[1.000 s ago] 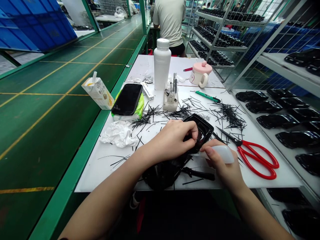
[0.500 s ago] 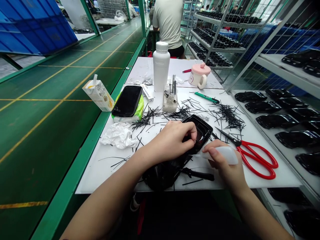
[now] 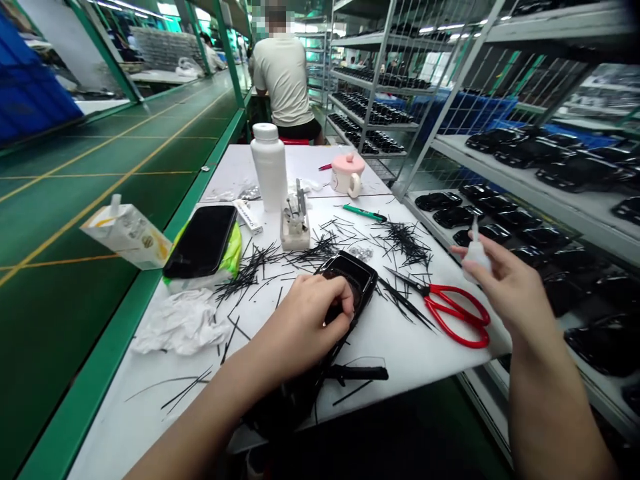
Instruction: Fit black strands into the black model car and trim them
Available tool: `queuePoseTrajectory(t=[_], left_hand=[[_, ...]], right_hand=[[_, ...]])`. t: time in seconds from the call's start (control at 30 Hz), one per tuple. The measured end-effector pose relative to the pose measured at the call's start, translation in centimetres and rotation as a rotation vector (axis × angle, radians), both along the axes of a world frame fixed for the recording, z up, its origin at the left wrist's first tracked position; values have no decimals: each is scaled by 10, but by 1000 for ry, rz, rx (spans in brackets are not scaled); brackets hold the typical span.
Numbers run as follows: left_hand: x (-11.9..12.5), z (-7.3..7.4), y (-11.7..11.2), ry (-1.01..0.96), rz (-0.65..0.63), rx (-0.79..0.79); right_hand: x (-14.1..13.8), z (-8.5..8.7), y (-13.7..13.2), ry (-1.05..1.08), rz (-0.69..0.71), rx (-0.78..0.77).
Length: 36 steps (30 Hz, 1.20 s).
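My left hand [image 3: 320,310] lies over a glossy black model car shell [image 3: 369,277] on the white table. Its fingers are curled and pinched against the shell; whatever lies between the fingertips is hidden. Raised off the table at the right, my right hand [image 3: 515,287] grips a small white squeeze bottle [image 3: 476,252], its thin nozzle pointing up. Red-handled scissors [image 3: 457,317] lie between the hands, beside black tweezers [image 3: 407,303]. A black-handled tool [image 3: 360,372] rests just right of the shell, near the table's front edge.
Thin black strips [image 3: 405,243] lie scattered across the table. Farther back stand a white bottle [image 3: 270,167], a small metal stand [image 3: 295,227] and a lidded mug [image 3: 347,175]. A phone [image 3: 203,240] and crumpled tissue [image 3: 180,323] lie left; racks of car shells [image 3: 510,217] stand right.
My right hand has lifted the squeeze bottle away from the shell, up and to the right, turning its nozzle upward. My left hand stays at the shell. The whole view has shifted to the right.
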<state>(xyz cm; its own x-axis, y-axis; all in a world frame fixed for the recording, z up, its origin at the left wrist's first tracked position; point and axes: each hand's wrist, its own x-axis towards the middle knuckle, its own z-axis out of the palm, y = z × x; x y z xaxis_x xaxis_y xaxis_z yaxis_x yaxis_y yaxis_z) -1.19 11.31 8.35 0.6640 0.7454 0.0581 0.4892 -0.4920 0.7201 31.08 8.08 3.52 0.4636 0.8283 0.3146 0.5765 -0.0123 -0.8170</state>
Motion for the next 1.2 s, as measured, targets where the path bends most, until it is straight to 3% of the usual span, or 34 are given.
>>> queuePoseTrajectory(t=[0.1,0.27,0.37,0.47,0.53,0.67,0.77,0.87,1.03,1.13,1.2], left_hand=[[3,0,-3,-10,-56,7],[4,-1,-2,-19,-96,2],[3,0,-2,-34,-99,-16],[3,1,-3,-49,-90,-36],[4,2,-5,-65,-95,-48],[5,2,-7,-66,-103,-70],[5,2,-6,-55,-91,-92],[5,1,-5,-54,-78,-115],[5,-1,-5,-59,-60,-110],[5,-1,-5,-64,-57,-116],[6,-1,-6,-67,-54,-121]], right_hand=[[25,-15,9,-92,-4,-177],[34,-31,19,-144,-17,-256],[33,-28,13,-171,-93,-236],[21,-14,-5,-231,-189,-206],[4,-5,-16,-270,-88,-253],[-37,-1,-23,-343,360,-442],[-51,-4,-19,-426,403,-472],[-51,3,-21,-295,414,-394],[-61,22,-29,185,415,-141],[-78,23,-31,400,504,-103],[-87,19,-29,432,559,-69]])
